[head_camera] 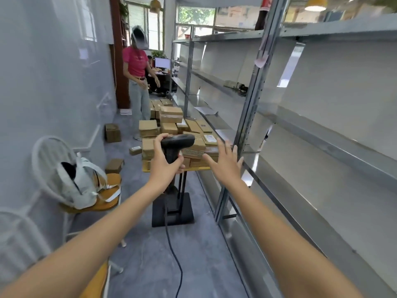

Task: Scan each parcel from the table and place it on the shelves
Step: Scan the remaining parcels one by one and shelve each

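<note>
My left hand (pixel 164 162) grips the handle of a black barcode scanner (pixel 177 141), whose head points right over the parcels. Its black cable (pixel 171 250) trails down to the floor. My right hand (pixel 225 162) is spread open, fingers apart, holding nothing, in front of the near right corner of the table. Several brown cardboard parcels (pixel 169 120) are piled on a small yellow-edged table (pixel 202 168) on a black stand. Grey metal shelves (pixel 322 134) run along the right side, mostly bare.
A person in a pink top (pixel 137 65) stands beyond the table. More parcels (pixel 112 132) lie on the floor by the left wall. A white chair with a light backpack (pixel 81 186) sits at the left. The shelf upright (pixel 249 117) is close to my right hand.
</note>
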A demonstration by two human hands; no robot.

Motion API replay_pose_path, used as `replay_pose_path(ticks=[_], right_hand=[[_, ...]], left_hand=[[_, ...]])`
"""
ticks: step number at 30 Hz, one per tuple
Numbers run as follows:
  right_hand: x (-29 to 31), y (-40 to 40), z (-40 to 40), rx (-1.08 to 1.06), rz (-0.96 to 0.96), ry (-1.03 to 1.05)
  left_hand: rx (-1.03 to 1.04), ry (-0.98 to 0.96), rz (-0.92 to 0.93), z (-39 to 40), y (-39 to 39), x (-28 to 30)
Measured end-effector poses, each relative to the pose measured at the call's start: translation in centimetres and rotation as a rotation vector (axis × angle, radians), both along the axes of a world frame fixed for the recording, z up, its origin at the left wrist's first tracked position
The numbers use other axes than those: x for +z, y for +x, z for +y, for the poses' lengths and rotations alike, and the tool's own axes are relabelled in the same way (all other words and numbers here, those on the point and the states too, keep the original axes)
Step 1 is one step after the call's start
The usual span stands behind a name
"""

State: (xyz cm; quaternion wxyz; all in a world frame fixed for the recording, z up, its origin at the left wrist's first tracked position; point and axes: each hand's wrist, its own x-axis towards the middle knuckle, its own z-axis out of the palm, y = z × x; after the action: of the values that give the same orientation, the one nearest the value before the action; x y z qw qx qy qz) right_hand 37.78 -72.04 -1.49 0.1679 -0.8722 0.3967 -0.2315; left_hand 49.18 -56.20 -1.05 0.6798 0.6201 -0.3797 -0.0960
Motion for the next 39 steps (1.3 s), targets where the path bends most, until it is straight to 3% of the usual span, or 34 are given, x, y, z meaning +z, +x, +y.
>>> replay_pose_path(ticks=[12, 28, 39], right_hand=[[-5.3, 11.8, -4.2, 0.083, 0.07, 0.056], [-7.7, 25.8, -23.4, 0.126, 0.144, 0.144], [-10.6, 37.0, -30.4, 0.186, 0.206, 0.152]], left_hand=[[0.091, 0.062, 0.058, -3.3, 9.4, -3.5], [0.143, 0.1, 0.155, -21.3, 21.8, -5.4], [0.206, 0.061, 0.246, -28.2, 31.9, -7.9]])
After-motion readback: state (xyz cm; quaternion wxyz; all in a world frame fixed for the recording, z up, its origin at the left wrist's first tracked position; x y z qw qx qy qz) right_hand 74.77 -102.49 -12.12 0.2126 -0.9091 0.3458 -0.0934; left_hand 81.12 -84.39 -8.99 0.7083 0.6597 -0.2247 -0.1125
